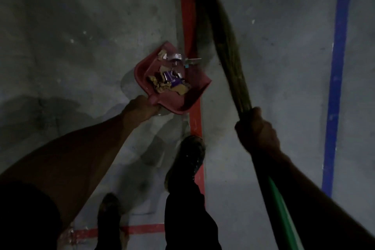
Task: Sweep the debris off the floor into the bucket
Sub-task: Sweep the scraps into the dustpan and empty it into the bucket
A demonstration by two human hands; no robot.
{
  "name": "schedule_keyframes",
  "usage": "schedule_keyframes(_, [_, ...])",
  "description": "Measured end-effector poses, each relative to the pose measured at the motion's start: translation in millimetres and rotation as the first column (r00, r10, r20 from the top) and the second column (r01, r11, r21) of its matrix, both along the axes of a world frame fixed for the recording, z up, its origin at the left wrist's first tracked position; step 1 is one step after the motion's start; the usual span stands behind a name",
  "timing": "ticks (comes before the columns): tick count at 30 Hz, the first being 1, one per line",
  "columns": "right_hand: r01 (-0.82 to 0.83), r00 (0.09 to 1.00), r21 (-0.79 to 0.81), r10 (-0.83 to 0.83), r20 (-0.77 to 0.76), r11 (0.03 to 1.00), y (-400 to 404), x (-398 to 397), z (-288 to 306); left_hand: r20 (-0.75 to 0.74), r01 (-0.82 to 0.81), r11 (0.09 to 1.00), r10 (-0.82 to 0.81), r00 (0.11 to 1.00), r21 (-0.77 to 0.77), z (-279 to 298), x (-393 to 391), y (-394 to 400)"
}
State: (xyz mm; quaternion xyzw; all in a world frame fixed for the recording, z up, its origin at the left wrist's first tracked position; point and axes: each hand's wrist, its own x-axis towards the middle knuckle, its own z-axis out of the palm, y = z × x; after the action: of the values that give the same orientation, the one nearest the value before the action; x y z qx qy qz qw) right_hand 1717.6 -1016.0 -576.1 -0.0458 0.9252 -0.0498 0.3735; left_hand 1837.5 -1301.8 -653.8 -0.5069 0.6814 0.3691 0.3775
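The fingers of the left hand are curled tight around the short handle of one dustpan, at its near edge. The fingers of the right hand are wrapped in a fist around one broom, just where the bound bristles meet a green handle that runs down toward the near right corner.

The dustpan is dull red plastic, roughly square with a raised rim, and it sits left of centre, its right part over the red line. In it lies the debris — a loose heap of torn tan scraps, one purple wrapper, and some clear or silvery bits at the far edge. The broom is a long sheaf of dry, straw-coloured fibres, blurred, curving up and away to the far edge of the scene.

Two dark shoes show: the right shoe speckled with pale spots on the red line, the left shoe nearer. The floor is grey concrete, mottled and stained, with a few white flecks. One blue line runs near to far on the right; a short red stripe crosses at the near edge.
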Motion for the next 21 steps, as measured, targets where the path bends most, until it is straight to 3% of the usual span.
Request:
schedule_keyframes(2, [0.073, 0.994, 0.018, -0.074, 0.076, 0.997, -10, -28, -21, 0.033, 0.051, 0.998, -0.05, 0.998, -0.028, -3, -2, -1])
schedule_keyframes(4, [0.034, 0.989, 0.004, -0.035, 0.147, 0.999, -21, -28, -37, 0.042, 0.079, 0.996, -0.077, 0.996, -0.047, -5, -6, -1])
schedule_keyframes(10, [-0.09, 0.977, -0.203, 0.126, 0.173, 0.975, -27, 76, -10, -0.031, 0.186, 0.979, -0.189, 0.981, -0.077, 13, -17, -9])
schedule_keyframes(16, [0.117, 0.992, -0.096, -0.113, 0.049, 0.989, -25, 81, 23, -0.07, 0.282, 0.957, -0.287, 0.955, -0.075, 23, -18, -38])
schedule_keyframes(19, [0.317, 0.946, -0.02, -0.318, -0.065, 0.948, -37, 65, 19, -0.047, 0.355, 0.933, -0.357, 0.933, -0.056, 23, -3, -62])
schedule_keyframes(21, [0.447, 0.895, 0.011, -0.447, -0.015, 0.895, -42, 50, 13, -0.042, 0.406, 0.912, -0.409, 0.912, -0.051, 20, 2, -80])
